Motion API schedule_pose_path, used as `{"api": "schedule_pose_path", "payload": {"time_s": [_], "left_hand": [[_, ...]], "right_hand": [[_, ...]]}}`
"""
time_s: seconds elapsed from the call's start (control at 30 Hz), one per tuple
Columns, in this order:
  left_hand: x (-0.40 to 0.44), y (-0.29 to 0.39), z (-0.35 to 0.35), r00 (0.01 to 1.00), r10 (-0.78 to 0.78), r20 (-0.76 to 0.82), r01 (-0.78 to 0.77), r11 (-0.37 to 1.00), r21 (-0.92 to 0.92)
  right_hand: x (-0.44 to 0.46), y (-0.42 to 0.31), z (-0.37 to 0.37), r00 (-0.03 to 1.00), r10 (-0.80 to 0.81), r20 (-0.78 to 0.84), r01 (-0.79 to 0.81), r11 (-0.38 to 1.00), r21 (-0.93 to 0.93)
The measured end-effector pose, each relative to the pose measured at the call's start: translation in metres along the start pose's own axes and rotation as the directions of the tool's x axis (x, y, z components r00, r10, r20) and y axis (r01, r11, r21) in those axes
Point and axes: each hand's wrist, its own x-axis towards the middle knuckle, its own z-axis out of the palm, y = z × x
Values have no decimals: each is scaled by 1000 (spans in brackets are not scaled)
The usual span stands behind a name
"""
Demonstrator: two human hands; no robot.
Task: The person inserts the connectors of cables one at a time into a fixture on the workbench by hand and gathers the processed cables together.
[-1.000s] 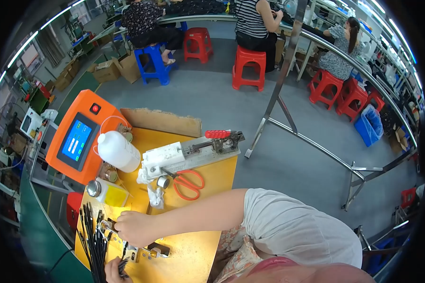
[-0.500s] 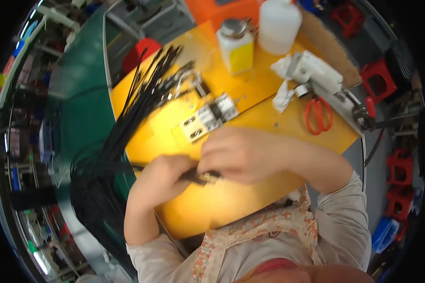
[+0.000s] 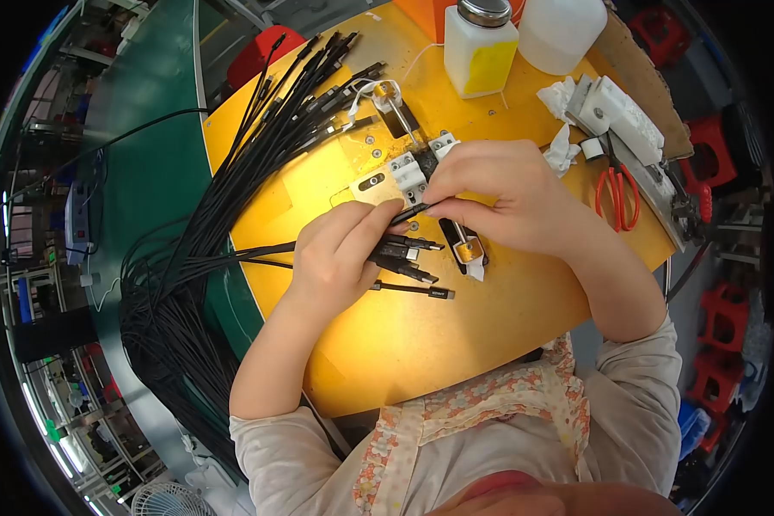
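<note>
The person is wearing a pale grey, soft fabric shirt (image 3: 482, 451), its loose left sleeve (image 3: 275, 451) and its right sleeve (image 3: 641, 396) creasing into folds and ending around the elbows. Over it, a cream floral cloth apron (image 3: 482, 394) is showing orange and muted grey blossoms, with patterned fabric straps (image 3: 385, 460) framing the chest at left and right. The left hand (image 3: 340, 245) and right hand (image 3: 503, 189) are showing bare.

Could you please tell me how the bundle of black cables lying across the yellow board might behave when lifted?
The black cables would probably be floppy, since they curve and bunch beyond the edge of the yellow board. Their connector ends may fan apart, as they look unaligned. Snagging seems possible where strands cross.
</note>
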Motion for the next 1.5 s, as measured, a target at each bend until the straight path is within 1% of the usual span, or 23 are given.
{"api": "schedule_pose_path", "payload": {"time_s": [0.07, 0.17, 0.27, 0.37, 0.4, 0.47, 0.57, 0.77, 0.87, 0.93, 1.0, 1.07, 1.1, 1.17, 1.27, 1.37, 1.4, 1.5], "left_hand": [[-5, 1, -2, 999, -9, 45, 8, 1000, 24], [-7, 0, -3, 998, 53, 33, -54, 998, 31], [-5, 1, -1, 997, 66, 36, -66, 998, 7], [5, 1, -2, 998, -33, 60, 30, 998, 50], [4, -2, 2, 998, -47, 42, 47, 999, 17], [1, -6, 7, 995, -68, 69, 66, 997, 27], [0, -5, 9, 985, -83, 149, 72, 994, 82], [1, -8, 14, 965, -132, 227, 106, 987, 122], [1, -8, 15, 966, -122, 229, 89, 985, 148], [0, -10, 17, 972, -109, 209, 76, 984, 161], [0, -11, 17, 975, -104, 198, 68, 981, 181], [2, -10, 16, 974, -103, 201, 61, 977, 204], [2, -10, 16, 975, -110, 195, 69, 976, 205], [3, -8, 16, 975, -122, 184, 82, 974, 211], [2, -8, 16, 976, -133, 174, 96, 973, 209], [5, -6, 15, 974, -151, 171, 118, 975, 189], [4, -5, 15, 972, -156, 174, 123, 975, 186], [6, -3, 12, 965, -172, 198, 133, 972, 196]], "right_hand": [[0, -1, 0, 1000, 2, 29, -3, 1000, 22], [-2, 0, 2, 996, 55, 67, -62, 991, 118], [0, 0, 1, 993, 34, 110, -52, 985, 165], [4, 2, -8, 993, 95, 66, -101, 991, 89], [4, 6, -10, 989, 142, 50, -145, 988, 50], [4, 16, -10, 973, 233, 11, -232, 973, -16], [3, 29, -8, 973, 232, 4, -230, 966, -116], [4, 32, -7, 938, 344, 47, -332, 928, -171], [2, 33, -6, 962, 273, 29, -258, 934, -249], [-1, 28, -8, 975, 215, 59, -180, 914, -362], [-3, 21, -7, 983, 160, 94, -94, 865, -492], [-6, 16, -7, 985, 114, 129, -7, 775, -631], [-6, 15, -8, 982, 117, 150, 5, 771, -636], [-7, 14, -12, 974, 121, 190, 31, 763, -645], [-4, 3, -10, 961, 164, 223, -61, 911, -407], [-8, -6, 1, 961, 143, 237, -98, 977, -189], [-8, -6, 3, 957, 136, 255, -98, 983, -158], [-6, -5, 3, 971, 145, 192, -101, 970, -223]]}}
